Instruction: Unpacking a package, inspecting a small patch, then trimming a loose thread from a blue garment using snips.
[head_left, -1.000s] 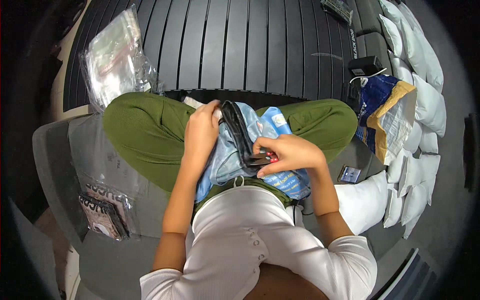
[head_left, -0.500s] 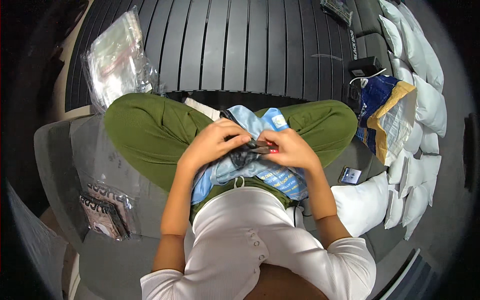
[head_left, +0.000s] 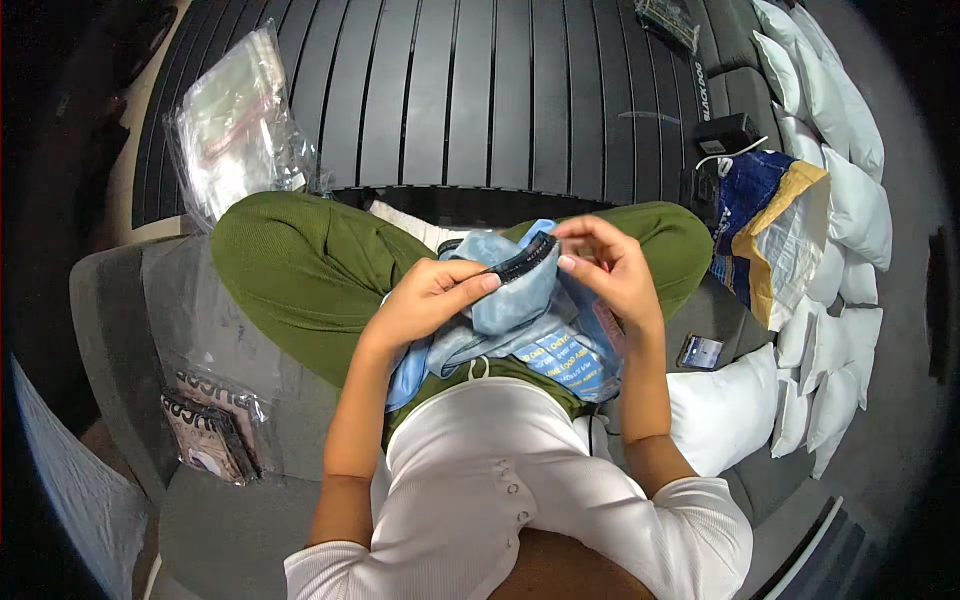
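A light blue mottled garment (head_left: 510, 305) with a black band (head_left: 525, 260) along one edge lies bunched over my lap. My left hand (head_left: 430, 300) is closed on it, thumb and fingers pinching the left end of the band. At the band's other end, my right hand (head_left: 612, 268) has its thumb and curled fingers against the fabric edge, and the band stretches between both hands. A printed blue section (head_left: 570, 365) of cloth hangs below my right hand. Whether a tool sits in my right palm cannot be made out.
Clear plastic bags (head_left: 235, 130) lie on the black slatted table (head_left: 470, 90). Packaged items (head_left: 210, 425) rest on the sofa at left. To the right are a small card-like item (head_left: 699, 351), a blue-and-yellow sack (head_left: 770, 230), a black box (head_left: 727, 133) and several white pillows (head_left: 725, 410).
Small red-handled snips were visible in my right hand at the garment; they no longer show clearly. My right hand has moved up and right, and the black band is now spread out.
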